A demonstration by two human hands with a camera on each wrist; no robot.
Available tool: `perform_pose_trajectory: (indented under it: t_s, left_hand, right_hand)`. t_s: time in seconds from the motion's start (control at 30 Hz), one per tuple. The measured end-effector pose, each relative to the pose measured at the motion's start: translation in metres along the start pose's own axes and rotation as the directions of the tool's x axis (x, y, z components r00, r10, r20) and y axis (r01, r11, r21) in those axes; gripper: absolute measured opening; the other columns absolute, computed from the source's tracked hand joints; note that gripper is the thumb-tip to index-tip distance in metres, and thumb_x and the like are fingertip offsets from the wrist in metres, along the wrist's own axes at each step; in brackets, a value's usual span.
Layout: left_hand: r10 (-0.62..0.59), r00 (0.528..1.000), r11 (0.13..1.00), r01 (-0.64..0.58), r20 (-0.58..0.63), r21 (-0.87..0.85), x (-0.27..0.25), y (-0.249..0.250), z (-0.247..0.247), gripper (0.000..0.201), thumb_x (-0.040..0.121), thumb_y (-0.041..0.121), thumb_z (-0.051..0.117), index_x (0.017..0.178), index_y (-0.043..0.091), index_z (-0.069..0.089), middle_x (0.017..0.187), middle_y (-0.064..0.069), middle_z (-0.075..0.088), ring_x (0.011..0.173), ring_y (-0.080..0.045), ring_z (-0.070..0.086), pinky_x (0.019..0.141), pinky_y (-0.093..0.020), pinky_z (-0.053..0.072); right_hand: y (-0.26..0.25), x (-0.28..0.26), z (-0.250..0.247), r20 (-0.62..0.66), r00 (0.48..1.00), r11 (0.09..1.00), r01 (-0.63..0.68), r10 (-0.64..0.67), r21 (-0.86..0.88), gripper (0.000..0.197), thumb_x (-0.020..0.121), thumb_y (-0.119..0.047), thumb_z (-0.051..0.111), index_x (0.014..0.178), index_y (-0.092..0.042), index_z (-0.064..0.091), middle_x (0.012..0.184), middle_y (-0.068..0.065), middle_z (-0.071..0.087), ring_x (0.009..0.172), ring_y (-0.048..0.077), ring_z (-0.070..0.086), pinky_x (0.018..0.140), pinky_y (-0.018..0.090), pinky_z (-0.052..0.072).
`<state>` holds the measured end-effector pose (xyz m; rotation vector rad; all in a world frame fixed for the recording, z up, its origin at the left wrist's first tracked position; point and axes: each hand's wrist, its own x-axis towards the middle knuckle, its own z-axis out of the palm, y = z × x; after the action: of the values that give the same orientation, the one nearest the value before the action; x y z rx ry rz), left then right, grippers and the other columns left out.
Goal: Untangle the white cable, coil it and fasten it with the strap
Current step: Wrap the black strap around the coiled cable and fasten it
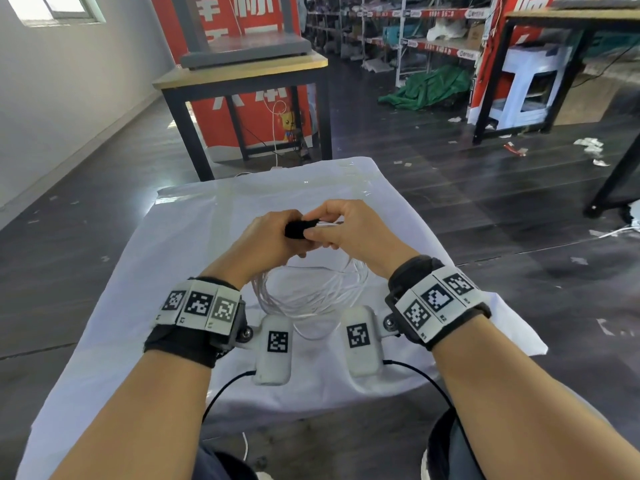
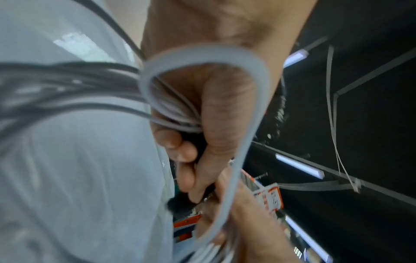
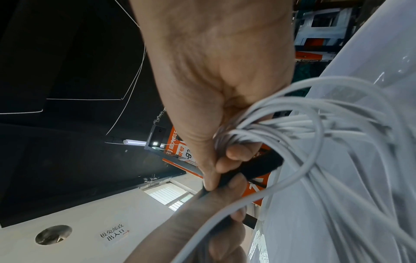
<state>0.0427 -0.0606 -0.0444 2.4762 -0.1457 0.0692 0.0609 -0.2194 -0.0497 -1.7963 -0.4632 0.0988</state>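
A person's left hand (image 1: 268,237) and right hand (image 1: 349,230) meet above a tabletop (image 1: 145,306) draped in white cloth, both gripping a black strap (image 1: 300,229) at the top of a coiled white cable (image 1: 311,292). The left fingers (image 2: 180,153) curl round the bunched loops and the strap; the right fingers (image 3: 238,153) pinch the strap against the bundle. The coil hangs from the hands toward the person, its lower loops just over the cloth between the two wrist cameras.
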Motion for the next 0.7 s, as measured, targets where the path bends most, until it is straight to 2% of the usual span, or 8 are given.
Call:
perform_pose_trajectory:
  t_s: [0.07,0.2,0.3,0.4,0.5,0.57,0.63,0.7]
  left_hand:
    - [-0.055,0.993,0.962,0.081,0.107,-0.261,-0.003,0.0,-0.003,0.007,0.083,0.02,0.07,0.089,0.019,0.066,0.064,0.005,0.065,0.051,-0.009,0.05,0.05,-0.02,0.04]
    - [-0.059,0.969,0.844,0.176,0.239,-0.506,-0.008,0.003,-0.011,0.031,0.084,-0.002,0.062,0.11,0.015,0.065,0.084,-0.005,0.069,0.063,-0.011,0.055,0.062,-0.022,0.042]
    - [-0.088,0.944,0.741,0.276,0.318,-0.613,-0.008,0.002,-0.015,0.03,0.09,0.003,0.051,0.114,0.016,0.065,0.101,-0.008,0.072,0.085,-0.013,0.065,0.077,-0.025,0.047]
    - [-0.156,0.927,0.568,0.366,0.34,-0.737,-0.007,0.001,-0.015,0.033,0.094,0.02,0.043,0.114,0.004,0.063,0.101,-0.015,0.07,0.082,-0.017,0.067,0.072,-0.027,0.048]
    - [-0.234,0.934,0.588,0.356,0.269,-0.726,-0.006,0.004,-0.012,0.029,0.098,0.024,0.049,0.109,0.002,0.065,0.09,-0.013,0.069,0.071,-0.013,0.067,0.06,-0.022,0.05]
    - [-0.24,0.944,0.608,0.328,0.226,-0.723,-0.006,0.005,-0.01,0.028,0.096,0.021,0.053,0.109,0.0,0.065,0.084,-0.01,0.067,0.063,-0.009,0.064,0.055,-0.018,0.05]
    - [-0.225,0.955,0.615,0.292,0.192,-0.733,-0.005,0.004,-0.011,0.028,0.095,0.019,0.055,0.113,0.0,0.065,0.084,-0.008,0.066,0.061,-0.009,0.06,0.055,-0.019,0.048]
    - [-0.206,0.964,0.631,0.261,0.167,-0.73,-0.005,0.005,-0.012,0.023,0.091,0.018,0.058,0.106,0.005,0.07,0.086,-0.006,0.069,0.069,-0.011,0.061,0.063,-0.021,0.049]
  right_hand:
    - [0.001,0.0,0.0,0.012,1.0,1.0,0.002,-0.002,-0.021,0.022,0.081,-0.011,0.073,0.102,-0.01,0.069,0.075,-0.006,0.06,0.061,0.008,0.056,0.058,0.014,0.045]
    - [0.001,0.001,0.0,0.001,1.0,1.0,-0.004,0.004,-0.013,0.02,0.08,-0.011,0.074,0.097,-0.01,0.064,0.072,-0.001,0.065,0.059,0.006,0.06,0.06,0.019,0.047]
    - [-0.001,0.0,-0.003,0.002,1.0,1.0,0.0,0.0,-0.009,0.016,0.079,-0.008,0.073,0.092,-0.01,0.064,0.069,0.001,0.064,0.056,0.005,0.056,0.059,0.017,0.043]
    - [-0.002,-0.001,-0.003,0.025,1.0,1.0,0.019,-0.019,-0.02,0.014,0.079,-0.007,0.073,0.09,-0.011,0.065,0.074,0.004,0.064,0.059,0.008,0.056,0.06,0.018,0.045]
    - [-0.004,-0.002,-0.001,0.049,0.997,0.998,0.055,-0.053,-0.044,0.015,0.079,-0.008,0.073,0.088,-0.014,0.064,0.082,0.004,0.064,0.063,0.013,0.058,0.065,0.022,0.048]
    - [-0.005,-0.003,-0.001,0.054,0.997,0.997,0.064,-0.062,-0.043,0.015,0.079,-0.008,0.073,0.088,-0.014,0.063,0.082,0.0,0.063,0.062,0.012,0.058,0.063,0.018,0.047]
    - [-0.009,-0.004,-0.003,0.077,0.995,0.997,0.073,-0.07,-0.037,0.015,0.079,-0.007,0.074,0.089,-0.012,0.064,0.081,-0.003,0.061,0.061,0.011,0.057,0.059,0.013,0.045]
    - [-0.011,-0.006,-0.003,0.12,0.99,0.997,0.077,-0.072,-0.032,0.016,0.078,-0.007,0.075,0.09,-0.011,0.064,0.08,-0.002,0.061,0.063,0.013,0.058,0.062,0.013,0.047]
